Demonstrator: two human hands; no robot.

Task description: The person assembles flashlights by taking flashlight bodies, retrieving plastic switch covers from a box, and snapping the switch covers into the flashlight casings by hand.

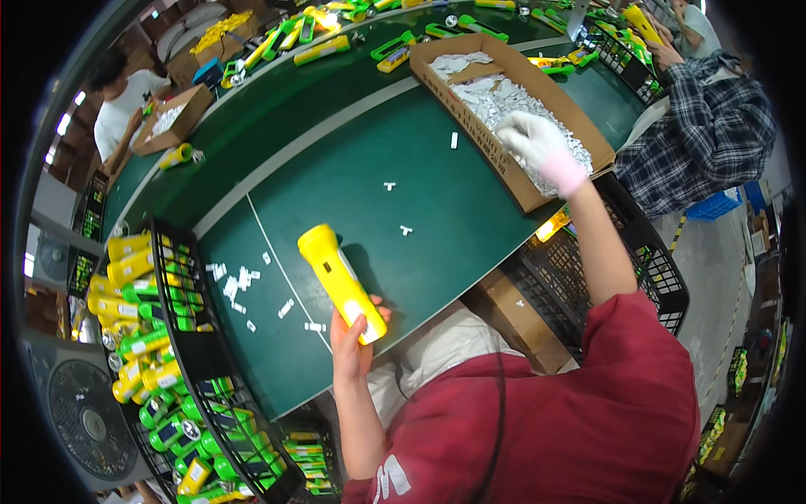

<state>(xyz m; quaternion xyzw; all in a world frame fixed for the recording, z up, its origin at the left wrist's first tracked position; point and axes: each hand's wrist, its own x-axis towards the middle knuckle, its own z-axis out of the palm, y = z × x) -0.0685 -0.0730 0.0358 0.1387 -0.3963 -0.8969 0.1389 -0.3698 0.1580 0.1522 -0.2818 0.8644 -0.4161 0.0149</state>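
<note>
My bare left hand is closed around the lower end of a yellow flashlight body. The flashlight is tilted over the green work table, its wider end pointing away from me. A dark rectangular slot shows on its side. My right hand, in a white glove with a pink cuff, is over a shallow cardboard box filled with small white plastic pieces. Its fingers are curled together among the pieces; whatever they may hold is hidden.
Loose white pieces lie scattered at the table's left. A black crate of yellow and green flashlights stands left, with another black crate at right. Flashlights line the far belt. Co-workers sit far left and right.
</note>
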